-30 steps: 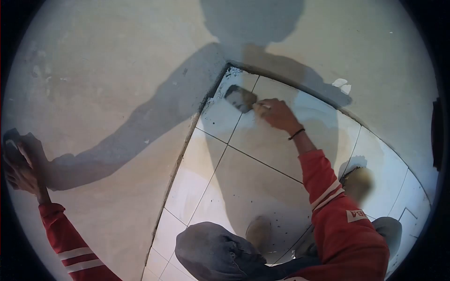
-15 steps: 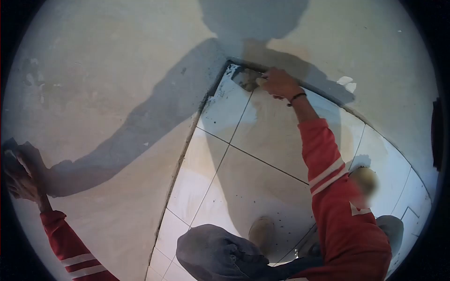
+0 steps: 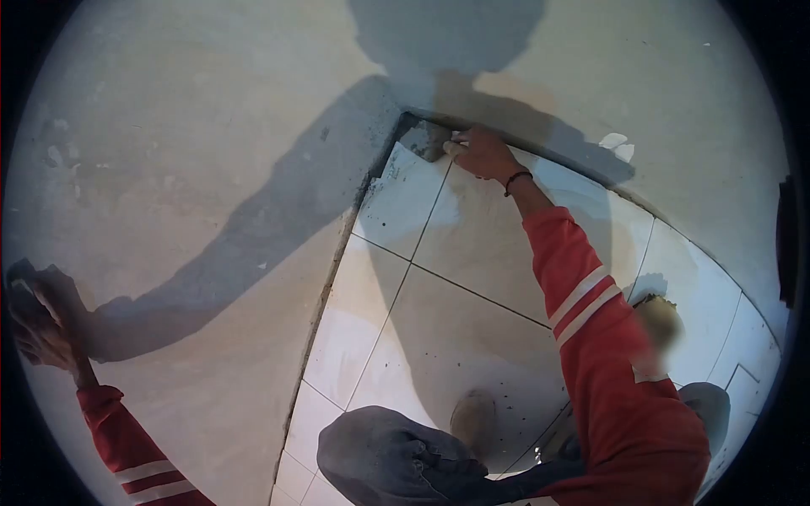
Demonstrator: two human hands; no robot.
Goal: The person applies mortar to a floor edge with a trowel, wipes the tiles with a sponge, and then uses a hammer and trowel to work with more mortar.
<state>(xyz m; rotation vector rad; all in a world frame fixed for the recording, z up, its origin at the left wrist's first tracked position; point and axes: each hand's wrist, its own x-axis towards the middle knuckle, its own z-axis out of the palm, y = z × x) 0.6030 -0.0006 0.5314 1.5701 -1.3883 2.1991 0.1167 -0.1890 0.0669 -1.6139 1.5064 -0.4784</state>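
Note:
My right hand (image 3: pixel 483 156) reaches to the corner of the tiled floor. Its fingers are bent and pinched at the edge of a broken-off tile corner; something small and pale may be between the fingertips, but I cannot make it out. Beside the fingertips, a grey, rough mortar patch (image 3: pixel 418 137) shows in the gap. A white tile (image 3: pixel 403 198) with a jagged upper end borders it. At the far left, my left hand (image 3: pixel 46 320) rests against the plastered wall, fingers apart and partly in dark shadow.
Plastered walls (image 3: pixel 186 177) rise on two sides, with a dark gap along the tile edges. A round yellowish object (image 3: pixel 658 322) stands on the tiles by my right arm. My bent knee (image 3: pixel 384 443) and shoe (image 3: pixel 472 422) are below. Dark crumbs dot the tiles.
My right hand has shifted slightly left, towards the corner. The white surface at the very corner now shows as grey, rough mortar. My left hand stays against the wall.

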